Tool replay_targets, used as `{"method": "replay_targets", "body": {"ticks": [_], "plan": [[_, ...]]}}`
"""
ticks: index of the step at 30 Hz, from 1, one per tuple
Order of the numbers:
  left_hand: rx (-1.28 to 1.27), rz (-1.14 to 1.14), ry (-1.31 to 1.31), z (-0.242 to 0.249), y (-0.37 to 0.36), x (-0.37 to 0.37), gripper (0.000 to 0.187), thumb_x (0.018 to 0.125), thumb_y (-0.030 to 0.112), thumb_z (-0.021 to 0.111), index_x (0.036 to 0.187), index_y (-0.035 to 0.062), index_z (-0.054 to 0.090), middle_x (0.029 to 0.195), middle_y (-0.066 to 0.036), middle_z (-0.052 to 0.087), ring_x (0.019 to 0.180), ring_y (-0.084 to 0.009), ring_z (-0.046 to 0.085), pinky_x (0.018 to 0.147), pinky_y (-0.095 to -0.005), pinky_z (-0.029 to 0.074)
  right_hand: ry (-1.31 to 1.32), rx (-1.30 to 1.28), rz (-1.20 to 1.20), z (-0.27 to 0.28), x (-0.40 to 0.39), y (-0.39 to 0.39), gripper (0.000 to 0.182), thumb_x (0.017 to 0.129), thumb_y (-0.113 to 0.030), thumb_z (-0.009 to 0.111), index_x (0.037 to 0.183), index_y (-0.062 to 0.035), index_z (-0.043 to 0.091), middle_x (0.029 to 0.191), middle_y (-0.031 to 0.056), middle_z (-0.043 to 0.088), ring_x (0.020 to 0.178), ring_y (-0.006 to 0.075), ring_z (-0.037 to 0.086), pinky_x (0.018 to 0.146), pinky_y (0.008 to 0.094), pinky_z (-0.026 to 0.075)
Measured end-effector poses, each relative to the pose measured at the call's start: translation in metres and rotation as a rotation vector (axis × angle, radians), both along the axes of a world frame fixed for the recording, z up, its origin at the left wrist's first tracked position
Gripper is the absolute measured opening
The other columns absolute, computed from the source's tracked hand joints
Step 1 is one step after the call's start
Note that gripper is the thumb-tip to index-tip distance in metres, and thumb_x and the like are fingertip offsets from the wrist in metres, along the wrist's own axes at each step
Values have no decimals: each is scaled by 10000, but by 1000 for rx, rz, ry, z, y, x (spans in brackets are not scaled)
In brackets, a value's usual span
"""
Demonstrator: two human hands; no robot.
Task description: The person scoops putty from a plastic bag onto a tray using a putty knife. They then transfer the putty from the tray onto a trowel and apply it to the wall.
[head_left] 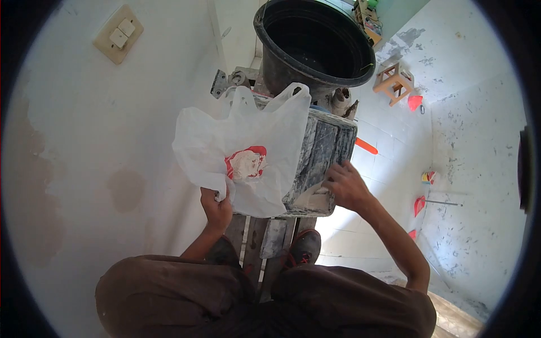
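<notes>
My left hand (217,205) is closed on the lower left edge of a white plastic bag (197,135), which lies spread open with its handles toward the far side. Off-white powder (246,163) sits in the middle of the bag, over a red print. Beneath the bag is a dark, white-smeared rectangular tray (327,146), its left part hidden. My right hand (349,186) is at the tray's right side with curled fingers; I cannot tell what they hold. A pale beige patch (314,198) shows in the tray's near corner, right by the fingertips.
A large black bucket (315,67) stands beyond the tray. Wooden planks (256,239) lie under my shoes. To the left rises a patchy wall with a light switch (118,35). A small stool (394,83), an orange strip (366,146) and a can (428,178) are farther right, below.
</notes>
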State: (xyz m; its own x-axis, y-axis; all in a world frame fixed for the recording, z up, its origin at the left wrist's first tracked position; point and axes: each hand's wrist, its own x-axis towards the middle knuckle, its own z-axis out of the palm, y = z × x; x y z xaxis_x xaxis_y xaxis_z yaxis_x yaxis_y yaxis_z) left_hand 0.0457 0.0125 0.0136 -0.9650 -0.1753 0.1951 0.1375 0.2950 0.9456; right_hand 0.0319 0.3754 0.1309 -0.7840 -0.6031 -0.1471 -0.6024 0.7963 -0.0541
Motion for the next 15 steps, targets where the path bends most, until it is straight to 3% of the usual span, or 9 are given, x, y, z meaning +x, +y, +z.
{"method": "replay_targets", "body": {"ticks": [6,9,11,15], "plan": [[-5,-12,2,1,-1,2,213,878,-16,638,1089,-35,618,1025,-175,627,968,-319,632,857,-390,488,69,-48,-107,18,-17,3,270,601,-85,786,864,-131,746,879,29,618,985,200,574,951,396,403],[-29,-4,-9,6,1,2,198,879,-11,636,1076,-30,626,1020,-177,632,973,-329,630,856,-392,487,15,-61,-106,-1,-21,9,280,597,-88,788,871,-130,749,875,28,626,958,204,579,924,384,403],[-55,-1,-16,10,1,1,190,880,-9,634,1069,-28,630,1018,-179,635,976,-335,627,856,-394,486,-185,-66,-116,-5,-18,4,227,632,-65,769,846,-139,750,890,15,648,966,208,597,929,394,414],[-67,-9,38,7,1,0,198,871,-14,636,1068,-23,633,1018,-178,637,984,-343,620,857,-399,482,-191,-87,-159,10,-17,4,232,631,-62,771,848,-141,751,890,11,649,974,209,600,938,394,414]]}}
